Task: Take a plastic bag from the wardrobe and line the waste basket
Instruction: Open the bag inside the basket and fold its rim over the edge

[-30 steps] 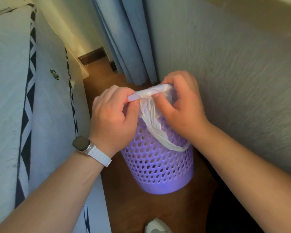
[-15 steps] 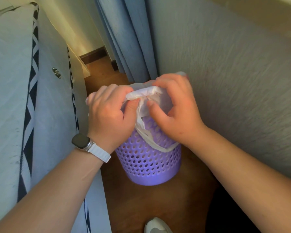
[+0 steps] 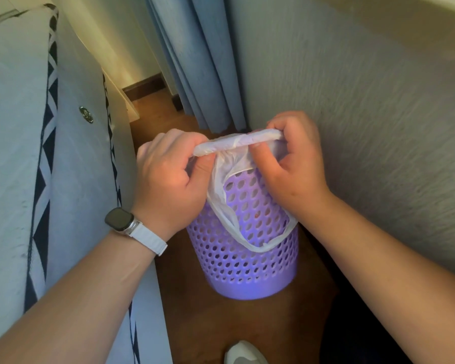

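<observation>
A purple perforated waste basket [image 3: 250,261] stands on the wooden floor between a bed and the wall. Above its top, both hands hold a thin white plastic bag [image 3: 237,143], still rolled into a strip. My left hand [image 3: 168,177], with a white-strapped watch at the wrist, pinches the strip's left end. My right hand [image 3: 297,164] pinches the right end. A loose loop of the bag hangs down in front of the basket's side. The hands and the bag hide the basket's rim.
A mattress [image 3: 19,153] with a black-and-white trim fills the left side. A textured grey wall [image 3: 365,114] runs close on the right. Blue curtains [image 3: 195,61] hang behind the basket. A white shoe [image 3: 243,353] shows at the bottom edge.
My hands have moved apart, stretching the rolled bag into a longer strip between them. More of the bag now hangs loose in front of the basket.
</observation>
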Demonstrator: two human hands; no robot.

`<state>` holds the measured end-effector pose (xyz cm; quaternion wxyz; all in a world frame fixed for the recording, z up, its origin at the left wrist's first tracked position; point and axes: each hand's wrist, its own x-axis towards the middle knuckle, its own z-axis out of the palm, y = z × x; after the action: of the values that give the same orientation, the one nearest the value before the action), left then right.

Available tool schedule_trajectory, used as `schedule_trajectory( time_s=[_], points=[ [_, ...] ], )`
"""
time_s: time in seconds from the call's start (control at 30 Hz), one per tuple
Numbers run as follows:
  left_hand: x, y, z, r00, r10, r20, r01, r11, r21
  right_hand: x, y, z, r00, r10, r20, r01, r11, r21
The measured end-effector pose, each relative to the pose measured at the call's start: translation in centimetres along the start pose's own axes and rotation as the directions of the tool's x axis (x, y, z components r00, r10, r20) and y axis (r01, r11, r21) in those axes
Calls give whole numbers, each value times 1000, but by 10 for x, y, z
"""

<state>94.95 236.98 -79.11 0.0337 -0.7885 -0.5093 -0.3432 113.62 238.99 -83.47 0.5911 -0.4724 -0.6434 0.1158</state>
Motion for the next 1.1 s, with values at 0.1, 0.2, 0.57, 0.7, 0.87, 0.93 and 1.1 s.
schedule_trajectory(
  time_s=[0.1,0.2,0.57,0.7,0.87,0.93,1.1],
  points=[
    [-1,8,-2,999,36,14,-36,999,19,-1,-3,0,1000,-20,-9,20,998,-62],
    [-2,16,1,998,49,26,-49,998,32,-3,-8,3,998,-55,-5,54,993,-100],
    [2,-4,4,996,-83,27,84,996,-30,8,-8,-6,980,-123,158,122,992,13],
    [3,-6,0,996,-86,1,85,993,-82,11,7,-12,980,-64,189,63,998,11],
    [4,-2,-3,997,-72,-7,69,983,-172,11,2,-7,995,-8,96,4,999,42],
    [3,-1,-4,997,-75,33,80,969,-232,11,-2,-8,998,-19,52,19,1000,4],
    [5,6,-10,997,-20,70,37,966,-254,10,-9,-9,996,-89,12,90,992,-91]
  ],
)
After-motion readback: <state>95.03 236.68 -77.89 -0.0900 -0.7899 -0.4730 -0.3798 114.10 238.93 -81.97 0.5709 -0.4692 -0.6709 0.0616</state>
